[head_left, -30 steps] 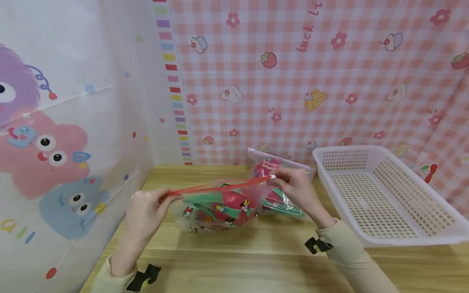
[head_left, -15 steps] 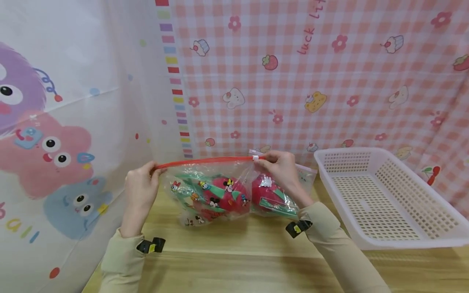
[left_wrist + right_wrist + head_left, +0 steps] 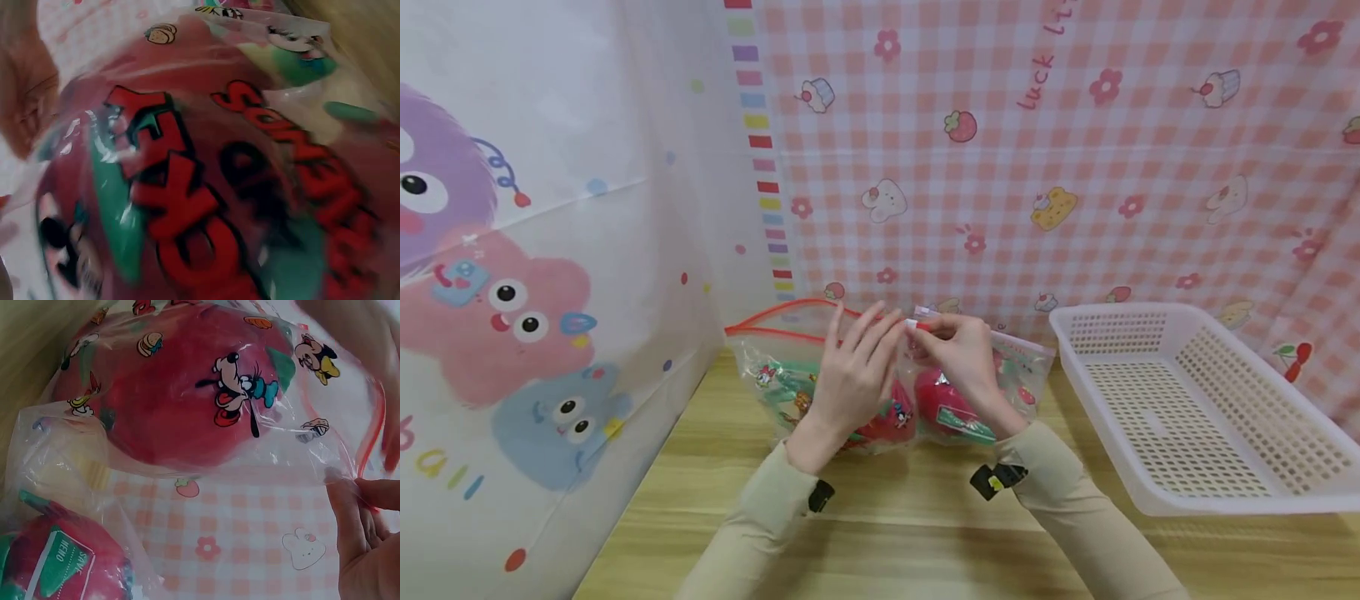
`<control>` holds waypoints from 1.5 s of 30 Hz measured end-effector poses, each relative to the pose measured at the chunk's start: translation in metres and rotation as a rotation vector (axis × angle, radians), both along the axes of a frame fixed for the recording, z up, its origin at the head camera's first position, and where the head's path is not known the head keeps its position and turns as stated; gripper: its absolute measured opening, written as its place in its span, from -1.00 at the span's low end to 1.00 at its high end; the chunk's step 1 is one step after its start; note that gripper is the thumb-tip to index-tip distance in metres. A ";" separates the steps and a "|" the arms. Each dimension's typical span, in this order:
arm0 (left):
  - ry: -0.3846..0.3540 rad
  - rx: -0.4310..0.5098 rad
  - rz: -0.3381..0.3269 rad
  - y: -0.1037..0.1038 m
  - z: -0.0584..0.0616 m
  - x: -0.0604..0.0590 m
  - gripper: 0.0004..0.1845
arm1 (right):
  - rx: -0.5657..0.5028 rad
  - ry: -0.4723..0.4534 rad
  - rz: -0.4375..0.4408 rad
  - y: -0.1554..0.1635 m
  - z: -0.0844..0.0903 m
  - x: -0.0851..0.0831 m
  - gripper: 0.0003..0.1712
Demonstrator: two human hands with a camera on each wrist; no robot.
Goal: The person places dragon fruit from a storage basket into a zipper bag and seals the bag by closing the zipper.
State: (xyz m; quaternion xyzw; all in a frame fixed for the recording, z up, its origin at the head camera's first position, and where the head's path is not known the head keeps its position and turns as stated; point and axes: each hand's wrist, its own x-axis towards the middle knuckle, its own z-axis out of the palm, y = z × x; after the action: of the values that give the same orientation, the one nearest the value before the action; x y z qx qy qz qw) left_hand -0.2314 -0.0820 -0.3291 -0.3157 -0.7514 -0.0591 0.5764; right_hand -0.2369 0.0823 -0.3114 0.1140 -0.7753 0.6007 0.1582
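Your hands meet at the right end of the red zip strip on a clear, crinkly zip bag [image 3: 775,358] that stands on the pale wood-grain surface [image 3: 887,533], left of centre and toward the far wall. Your right hand [image 3: 958,358] pinches the bag's top edge by the small white slider. Your left hand [image 3: 853,371] lies over the front of the film with its fingers nearly straight, their tips up at the strip. The strip bows open toward the left. Inside sits a rounded red item [image 3: 187,394] with green patches; the film carries cartoon mouse prints. A second clear bag [image 3: 1000,392], holding another red and green item, rests just behind on the right. Further right sits a white perforated plastic basket [image 3: 1217,492], rectangular with sloping walls.
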 end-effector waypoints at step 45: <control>-0.365 0.102 0.098 -0.004 0.001 0.005 -0.85 | 0.255 0.252 -0.003 0.004 0.004 0.005 -0.86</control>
State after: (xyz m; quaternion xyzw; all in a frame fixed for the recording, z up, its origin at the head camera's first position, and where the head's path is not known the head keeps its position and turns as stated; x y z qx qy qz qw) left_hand -0.2267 -0.0865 -0.3278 -0.2332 -0.8539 -0.1250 0.4481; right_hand -0.2322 0.0861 -0.3076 0.2063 -0.8195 0.4781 0.2393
